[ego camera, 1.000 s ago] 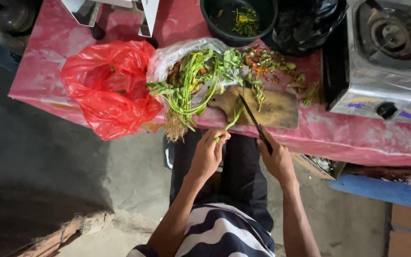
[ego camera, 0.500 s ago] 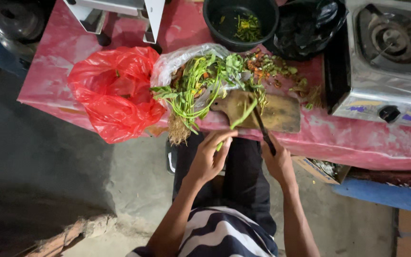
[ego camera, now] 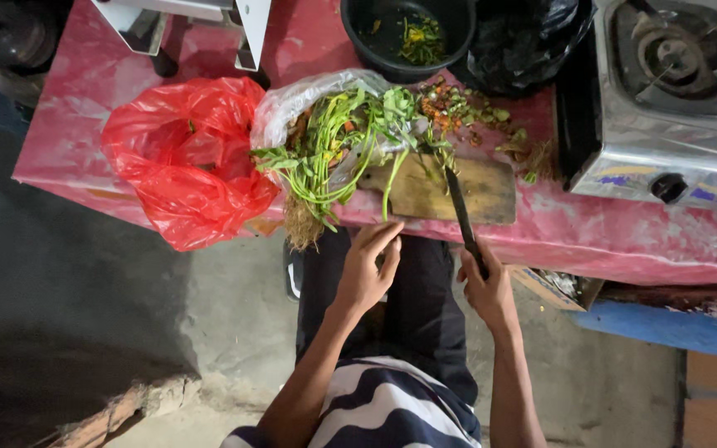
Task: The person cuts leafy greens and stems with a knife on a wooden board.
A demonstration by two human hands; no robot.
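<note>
The counter (ego camera: 649,241) runs across in front of me under a pink cloth, and most of what I am working with sits near its front edge. On it, from my left: a crumpled red bag (ego camera: 184,158), a clear bag (ego camera: 300,99) with a bundle of greens (ego camera: 334,153) spilling out of it, then the wooden board (ego camera: 441,191), and off to my right a steel stove (ego camera: 665,99). Behind the board stand a black bowl (ego camera: 408,33) with a few scraps in it and a black bag (ego camera: 524,41).

The greens lie just ahead of my left hand (ego camera: 367,270) and a little to its left — that hand is the nearer one. Their long stems run roughly away from me, leafy tops toward the bowl, pale roots (ego camera: 300,228) hanging over the counter's front edge. One loose stem (ego camera: 393,187) lies lengthwise on the board's left end, its near tip just short of my fingertips.

My left hand is open, fingers together and stretched forward, touching nothing that I can make out. My right hand (ego camera: 487,286) is closed around the handle of a knife (ego camera: 462,211) — the dark blade slants up across the board, tip toward the chopped bits (ego camera: 458,104) at its far side.
</note>
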